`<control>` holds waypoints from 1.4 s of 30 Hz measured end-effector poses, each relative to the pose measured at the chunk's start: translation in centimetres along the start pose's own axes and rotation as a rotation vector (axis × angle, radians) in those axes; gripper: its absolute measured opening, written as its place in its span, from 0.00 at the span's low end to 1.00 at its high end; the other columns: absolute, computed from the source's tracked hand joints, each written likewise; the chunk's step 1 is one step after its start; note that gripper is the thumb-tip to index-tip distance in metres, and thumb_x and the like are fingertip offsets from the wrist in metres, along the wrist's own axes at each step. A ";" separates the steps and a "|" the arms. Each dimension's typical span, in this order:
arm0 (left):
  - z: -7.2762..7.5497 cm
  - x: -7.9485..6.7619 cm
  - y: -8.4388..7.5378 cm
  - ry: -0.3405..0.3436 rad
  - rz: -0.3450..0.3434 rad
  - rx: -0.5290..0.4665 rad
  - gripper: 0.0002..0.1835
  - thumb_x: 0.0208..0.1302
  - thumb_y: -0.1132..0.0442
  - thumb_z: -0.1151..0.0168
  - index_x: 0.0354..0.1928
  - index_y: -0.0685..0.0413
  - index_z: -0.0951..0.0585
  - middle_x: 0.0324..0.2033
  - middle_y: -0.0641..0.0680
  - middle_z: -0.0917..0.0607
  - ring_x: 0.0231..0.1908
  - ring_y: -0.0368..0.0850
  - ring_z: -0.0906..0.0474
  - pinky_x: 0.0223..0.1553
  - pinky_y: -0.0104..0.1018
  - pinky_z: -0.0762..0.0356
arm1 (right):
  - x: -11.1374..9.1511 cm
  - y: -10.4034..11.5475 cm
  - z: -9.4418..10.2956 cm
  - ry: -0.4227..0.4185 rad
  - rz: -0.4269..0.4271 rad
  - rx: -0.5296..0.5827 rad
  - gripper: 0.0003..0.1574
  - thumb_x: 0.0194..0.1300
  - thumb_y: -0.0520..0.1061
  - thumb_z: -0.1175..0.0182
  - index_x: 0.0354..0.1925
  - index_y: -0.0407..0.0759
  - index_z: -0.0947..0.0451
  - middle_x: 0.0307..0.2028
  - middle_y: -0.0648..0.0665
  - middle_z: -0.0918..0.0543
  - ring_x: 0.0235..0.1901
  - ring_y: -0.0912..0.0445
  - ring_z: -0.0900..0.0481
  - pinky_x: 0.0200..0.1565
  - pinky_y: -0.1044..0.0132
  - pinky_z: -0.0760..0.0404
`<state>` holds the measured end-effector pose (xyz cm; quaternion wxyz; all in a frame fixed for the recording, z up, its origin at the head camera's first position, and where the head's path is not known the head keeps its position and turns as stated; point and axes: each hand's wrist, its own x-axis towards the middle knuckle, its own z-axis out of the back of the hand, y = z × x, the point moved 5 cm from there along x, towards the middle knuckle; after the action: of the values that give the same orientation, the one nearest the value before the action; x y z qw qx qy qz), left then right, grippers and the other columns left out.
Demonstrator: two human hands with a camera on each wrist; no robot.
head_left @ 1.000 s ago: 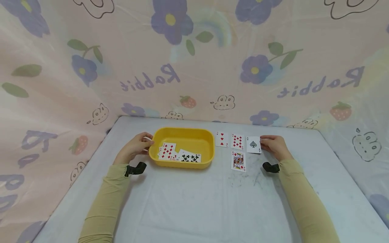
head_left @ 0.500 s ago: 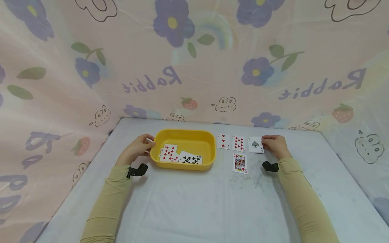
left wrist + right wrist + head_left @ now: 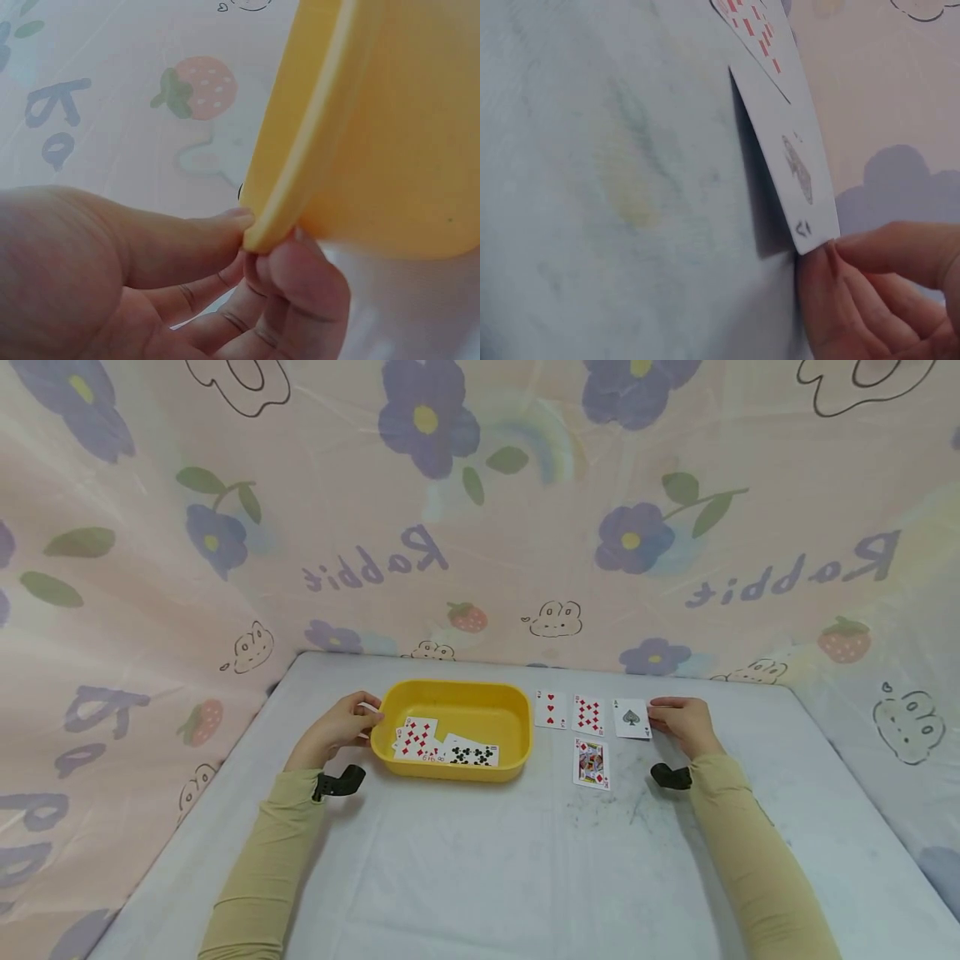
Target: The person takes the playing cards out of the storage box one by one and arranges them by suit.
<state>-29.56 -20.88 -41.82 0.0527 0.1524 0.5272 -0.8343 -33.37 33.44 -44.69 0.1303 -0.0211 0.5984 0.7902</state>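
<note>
My left hand (image 3: 341,727) pinches the left rim of a yellow plastic tub (image 3: 480,693); in the left wrist view the thumb lies on one side of the rim and curled fingers under it. Inside the tub lie several playing cards, among them red diamonds (image 3: 416,739) and black clubs (image 3: 471,752). To the right of the tub, my right hand (image 3: 682,722) pinches the ace of spades (image 3: 632,718) by its right edge. In the right wrist view that ace (image 3: 787,165) is tilted, its near edge raised and casting a shadow on the cloth.
Left of the ace lie a diamonds card (image 3: 588,716) and a three of hearts (image 3: 551,710) in a row. A king of diamonds (image 3: 592,763) lies face up below them. A printed fabric sheet (image 3: 510,560) rises behind the white-covered table (image 3: 465,868).
The head view has shifted slightly. Both hands keep their holds on the tub and the ace, and the other cards lie in the same places.
</note>
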 end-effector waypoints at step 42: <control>-0.1 -0.1 -0.2 -0.024 0.028 0.029 0.17 0.71 0.64 0.47 0.57 0.61 0.34 0.44 0.63 0.24 0.35 0.51 0.24 0.36 0.38 0.20 | -3.1 14.2 -15.4 0.595 0.313 -0.076 0.21 0.71 0.40 0.47 0.59 0.30 0.32 0.52 0.27 0.24 0.48 0.41 0.21 0.50 0.54 0.23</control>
<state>-29.44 -20.76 -41.67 0.0685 0.1503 0.5121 -0.8429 -35.51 14.70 -35.09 -0.1740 -0.1635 0.5765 0.7814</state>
